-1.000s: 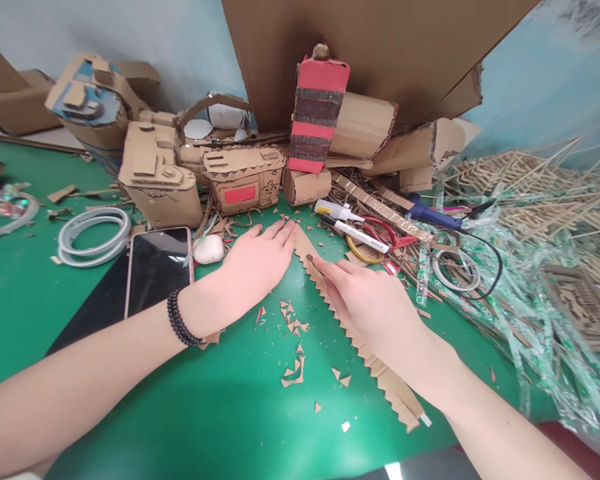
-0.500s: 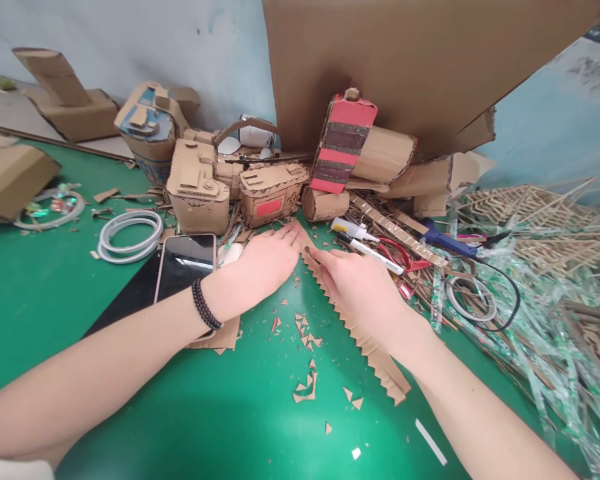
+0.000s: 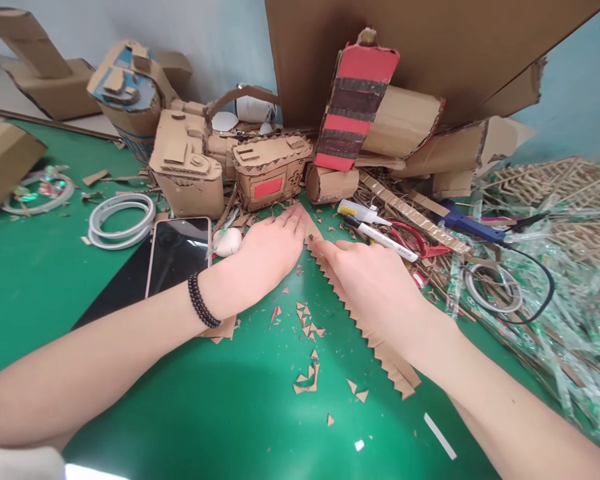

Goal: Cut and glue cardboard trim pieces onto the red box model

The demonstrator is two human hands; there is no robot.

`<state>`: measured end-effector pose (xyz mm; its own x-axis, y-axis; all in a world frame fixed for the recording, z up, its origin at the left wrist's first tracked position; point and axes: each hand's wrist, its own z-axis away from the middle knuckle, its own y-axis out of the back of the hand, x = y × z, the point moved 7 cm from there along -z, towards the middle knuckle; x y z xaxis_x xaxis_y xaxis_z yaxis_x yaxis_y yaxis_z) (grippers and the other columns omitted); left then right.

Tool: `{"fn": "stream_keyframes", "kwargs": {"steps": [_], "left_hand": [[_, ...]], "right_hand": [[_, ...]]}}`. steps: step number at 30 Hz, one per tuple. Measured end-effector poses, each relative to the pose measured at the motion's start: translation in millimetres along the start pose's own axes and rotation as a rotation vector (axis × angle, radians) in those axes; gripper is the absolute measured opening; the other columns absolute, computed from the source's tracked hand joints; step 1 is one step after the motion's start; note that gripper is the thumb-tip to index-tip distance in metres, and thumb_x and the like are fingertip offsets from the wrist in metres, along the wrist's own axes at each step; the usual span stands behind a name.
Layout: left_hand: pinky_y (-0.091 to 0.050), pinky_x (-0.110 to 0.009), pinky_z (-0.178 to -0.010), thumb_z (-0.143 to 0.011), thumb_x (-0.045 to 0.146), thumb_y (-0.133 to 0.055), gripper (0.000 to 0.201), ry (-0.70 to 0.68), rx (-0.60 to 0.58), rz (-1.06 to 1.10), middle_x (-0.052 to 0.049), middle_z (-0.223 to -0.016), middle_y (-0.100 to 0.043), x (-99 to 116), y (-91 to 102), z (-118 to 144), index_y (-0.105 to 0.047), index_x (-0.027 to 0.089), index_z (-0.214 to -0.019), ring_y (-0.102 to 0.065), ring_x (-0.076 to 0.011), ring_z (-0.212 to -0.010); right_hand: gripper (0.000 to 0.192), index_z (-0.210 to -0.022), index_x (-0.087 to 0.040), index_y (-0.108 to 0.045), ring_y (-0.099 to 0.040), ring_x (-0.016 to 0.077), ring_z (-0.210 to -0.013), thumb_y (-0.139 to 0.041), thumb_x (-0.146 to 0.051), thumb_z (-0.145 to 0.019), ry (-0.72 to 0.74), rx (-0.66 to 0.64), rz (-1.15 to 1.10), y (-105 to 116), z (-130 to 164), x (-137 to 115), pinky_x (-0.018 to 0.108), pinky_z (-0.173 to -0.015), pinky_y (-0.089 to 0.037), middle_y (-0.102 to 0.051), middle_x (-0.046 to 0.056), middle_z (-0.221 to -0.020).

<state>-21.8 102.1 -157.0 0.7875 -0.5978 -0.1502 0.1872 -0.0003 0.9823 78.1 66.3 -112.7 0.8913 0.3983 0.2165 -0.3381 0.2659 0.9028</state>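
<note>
A long brown cardboard strip with a zigzag edge (image 3: 397,370) lies slanted on the green table. My left hand (image 3: 275,243) rests flat on its far end, fingers stretched out and close together. A black beaded bracelet (image 3: 201,301) circles that wrist. Over the strip's upper part, my right hand (image 3: 375,280) has its fingers drawn together, the tips at the toothed edge. Something small and dark shows at those fingertips, too small to name. The right hand and forearm cover part of the strip. Small cardboard triangles (image 3: 310,330) are scattered beside it.
A phone (image 3: 180,257) lies left of my left hand. Cardboard models (image 3: 187,180) line the back, including a red-and-dark striped piece (image 3: 355,107). A marker (image 3: 383,240), a glue bottle (image 3: 363,212) and a blue-handled tool (image 3: 473,223) lie right. Plastic strips (image 3: 555,347) pile beyond.
The camera view has shifted slightly, so the background sits differently. Both hands stay at the strip's far end, with the right fingertips still at the toothed edge.
</note>
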Motion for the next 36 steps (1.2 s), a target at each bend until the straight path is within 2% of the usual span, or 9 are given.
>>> {"fn": "stream_keyframes", "kwargs": {"steps": [9, 13, 17, 22, 26, 36], "left_hand": [[-0.047, -0.048, -0.125, -0.101, 0.001, -0.036, 0.061, -0.002, -0.017, 0.012, -0.026, -0.170, -0.036, 1, 6.5, 0, -0.038, -0.005, -0.162, -0.043, -0.0331, -0.158], [-0.047, -0.047, -0.125, -0.102, 0.001, -0.036, 0.060, 0.005, -0.019, 0.021, -0.026, -0.170, -0.036, 1, 7.9, 1, -0.039, -0.004, -0.162, -0.043, -0.0321, -0.158], [-0.050, -0.049, -0.122, -0.102, 0.000, -0.034, 0.061, 0.014, -0.030, -0.006, -0.026, -0.171, -0.033, 1, 7.7, 2, -0.036, -0.004, -0.163, -0.043, -0.0330, -0.158], [-0.046, -0.046, -0.125, -0.104, 0.002, -0.032, 0.062, 0.009, -0.062, -0.048, -0.024, -0.174, -0.030, 2, 5.1, 1, -0.030, -0.004, -0.165, -0.039, -0.0310, -0.161], [-0.048, -0.047, -0.124, -0.103, 0.001, -0.032, 0.063, 0.013, -0.060, -0.043, -0.023, -0.174, -0.030, 2, 4.4, 0, -0.031, -0.003, -0.165, -0.038, -0.0303, -0.161], [-0.047, -0.046, -0.124, -0.103, 0.001, -0.030, 0.061, 0.008, -0.029, -0.014, -0.025, -0.172, -0.032, 3, 8.9, 3, -0.034, -0.004, -0.164, -0.041, -0.0314, -0.159]], "right_hand": [[0.060, -0.166, -0.023, -0.041, -0.081, 0.0309, -0.099, -0.046, -0.015, -0.107, -0.001, -0.032, 0.019, -6, 11, 3, 0.034, -0.063, -0.049, -0.079, 0.011, -0.118], [0.056, -0.166, -0.024, -0.041, -0.081, 0.0296, -0.095, -0.042, -0.020, -0.110, 0.003, -0.012, 0.033, -9, 13, 2, 0.034, -0.062, -0.049, -0.079, 0.012, -0.117], [0.055, -0.166, -0.026, -0.041, -0.081, 0.0299, -0.094, -0.041, -0.022, -0.111, 0.000, -0.026, 0.052, -14, 18, 4, 0.035, -0.062, -0.049, -0.079, 0.011, -0.116], [0.060, -0.168, -0.026, -0.038, -0.080, 0.0297, -0.095, -0.047, -0.021, -0.110, 0.022, -0.022, 0.086, -20, 26, 8, 0.035, -0.062, -0.049, -0.079, 0.009, -0.114], [0.060, -0.169, -0.030, -0.035, -0.081, 0.0289, -0.098, -0.047, -0.024, -0.111, 0.035, -0.009, 0.067, -24, 28, 11, 0.036, -0.063, -0.050, -0.079, 0.008, -0.122], [0.064, -0.171, -0.028, -0.031, -0.082, 0.0252, -0.093, -0.042, -0.017, -0.110, 0.027, -0.061, 0.047, -30, 40, 14, 0.031, -0.061, -0.049, -0.078, 0.012, -0.124]]}}
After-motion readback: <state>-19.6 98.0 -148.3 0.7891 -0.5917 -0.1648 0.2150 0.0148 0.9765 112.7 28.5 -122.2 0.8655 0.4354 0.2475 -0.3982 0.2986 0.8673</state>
